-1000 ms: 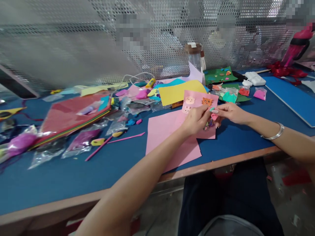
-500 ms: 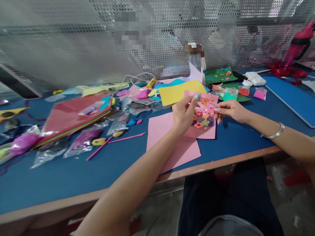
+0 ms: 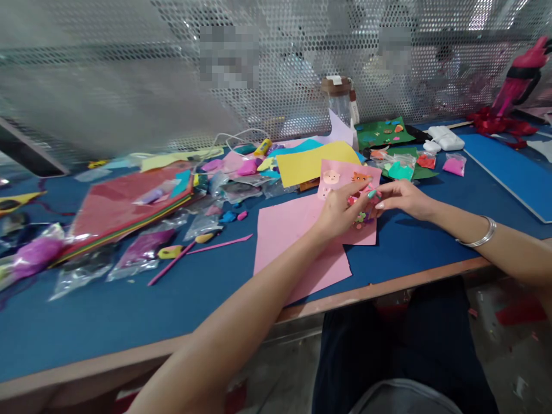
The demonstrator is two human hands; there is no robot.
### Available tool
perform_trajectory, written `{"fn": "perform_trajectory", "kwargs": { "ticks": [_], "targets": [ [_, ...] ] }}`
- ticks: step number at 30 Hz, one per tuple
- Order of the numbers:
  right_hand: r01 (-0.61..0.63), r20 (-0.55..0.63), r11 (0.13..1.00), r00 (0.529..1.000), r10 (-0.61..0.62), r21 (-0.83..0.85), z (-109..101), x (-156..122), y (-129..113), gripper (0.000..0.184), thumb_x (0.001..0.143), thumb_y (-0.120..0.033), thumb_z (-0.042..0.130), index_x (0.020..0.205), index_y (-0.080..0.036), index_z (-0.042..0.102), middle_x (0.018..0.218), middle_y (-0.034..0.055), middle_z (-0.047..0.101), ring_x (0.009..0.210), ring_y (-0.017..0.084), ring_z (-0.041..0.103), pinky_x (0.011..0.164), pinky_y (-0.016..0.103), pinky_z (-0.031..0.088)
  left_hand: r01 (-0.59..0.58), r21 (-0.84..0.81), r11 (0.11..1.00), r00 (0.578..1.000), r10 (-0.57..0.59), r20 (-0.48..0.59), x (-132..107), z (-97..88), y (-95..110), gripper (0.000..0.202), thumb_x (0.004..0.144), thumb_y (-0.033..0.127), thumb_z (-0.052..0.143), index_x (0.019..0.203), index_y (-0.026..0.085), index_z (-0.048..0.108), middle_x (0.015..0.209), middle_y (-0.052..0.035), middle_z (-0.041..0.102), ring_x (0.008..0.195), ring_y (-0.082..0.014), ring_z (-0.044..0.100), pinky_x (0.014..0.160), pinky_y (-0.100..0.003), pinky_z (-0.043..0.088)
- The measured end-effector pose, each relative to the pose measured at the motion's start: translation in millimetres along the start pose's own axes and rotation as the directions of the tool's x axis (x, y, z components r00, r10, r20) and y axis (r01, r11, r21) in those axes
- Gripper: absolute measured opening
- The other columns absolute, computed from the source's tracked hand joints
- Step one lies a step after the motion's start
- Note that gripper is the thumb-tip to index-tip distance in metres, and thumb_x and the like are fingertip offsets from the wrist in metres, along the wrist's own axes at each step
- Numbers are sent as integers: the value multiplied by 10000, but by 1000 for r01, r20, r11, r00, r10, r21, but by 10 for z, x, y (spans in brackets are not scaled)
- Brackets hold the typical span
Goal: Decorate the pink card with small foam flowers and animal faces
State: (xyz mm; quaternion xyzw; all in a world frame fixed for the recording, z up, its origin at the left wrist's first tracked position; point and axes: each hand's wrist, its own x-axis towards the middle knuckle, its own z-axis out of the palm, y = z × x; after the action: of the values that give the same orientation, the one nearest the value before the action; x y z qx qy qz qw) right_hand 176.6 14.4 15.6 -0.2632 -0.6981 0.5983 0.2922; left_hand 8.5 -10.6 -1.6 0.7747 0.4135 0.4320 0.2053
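Perforated metal screen: stands behind a blue tabletop.
Pink card: lies flat near the table's front edge, overlapping one larger pink sheet; its long axis runs away from the person, toward the screen.
Animal faces: three visible at the card's far end—two pale, one orange cat.
Left hand: reaches in from lower left, back upward, across the card.
Right hand: enters from the right, fingers bent.
Fingertips: together over the card; whether they grip anything, I cannot tell.
Pink sticks: two, lying left.
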Motion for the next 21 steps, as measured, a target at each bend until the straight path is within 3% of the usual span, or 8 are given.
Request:
{"fn": "perform_trajectory", "kwargs": {
  "ticks": [3, 7, 12, 15, 18, 21],
  "targets": [
    [21, -42, 990, 999, -27, -137, 4, -12, 2, 145, 648, -221, 648, 744, -113, 650, 629, 9, 652, 575, 103, 608, 593, 235, 507, 29, -16, 999, 999, -29, -13, -2, -9, 49, 286, 785, 372, 500, 863, 151, 665, 778, -44, 676, 595, -118, 595, 493, -182, 446],
    [14, -55, 982, 998, -25, -190, -3, -20, -25, 217, 696, -312, 614, 650, -102, 641, 559, 25, 635, 495, 97, 590, 521, 227, 497, 43, -2, 999, 989, -43, -143, 31, -47, 77, 251, 740, 351, 553, 747, 138, 686, 671, -37, 676, 545, -118, 577, 451, -180, 414],
    [0, -86, 987, 996, -14, -158, -36, 5, -8, 209, 699, -299, 622, 658, -94, 636, 597, 43, 640, 542, 109, 604, 579, 243, 500, 87, -31, 996, 964, -92, -249, 108, -206, -93, 278, 722, 383, 572, 745, 126, 676, 648, -44, 658, 567, -118, 566, 497, -199, 440],
    [-76, -138, 997, 988, 72, -28, -55, 33, 32, 138, 703, -232, 611, 686, -96, 623, 606, 44, 630, 559, 120, 602, 590, 261, 497, 116, -94, 989, 958, -136, -253, 113, -237, -134, 328, 702, 408, 594, 858, 126, 657, 691, -54, 659, 606, -123, 581, 507, -198, 459],
    [-105, -108, 983, 987, 122, 153, -51, 39, 33, 84, 682, -137, 556, 718, -93, 619, 633, 48, 631, 565, 133, 596, 606, 302, 503, 63, -31, 998, 977, -68, -201, 76, -156, -63, 322, 707, 412, 590, 853, 131, 645, 815, -75, 658, 730, -146, 599, 535, -193, 476],
    [-79, -4, 965, 997, 83, 250, -23, 11, -5, 201, 588, -38, 541, 761, -99, 623, 718, 39, 650, 691, 154, 618, 717, 324, 498, -98, 149, 984, 984, 118, -132, 34, -55, -3, 375, 737, 382, 565, 1043, 165, 571, 1055, -90, 593, 945, -182, 550, 656, -246, 505]
  ]
}}
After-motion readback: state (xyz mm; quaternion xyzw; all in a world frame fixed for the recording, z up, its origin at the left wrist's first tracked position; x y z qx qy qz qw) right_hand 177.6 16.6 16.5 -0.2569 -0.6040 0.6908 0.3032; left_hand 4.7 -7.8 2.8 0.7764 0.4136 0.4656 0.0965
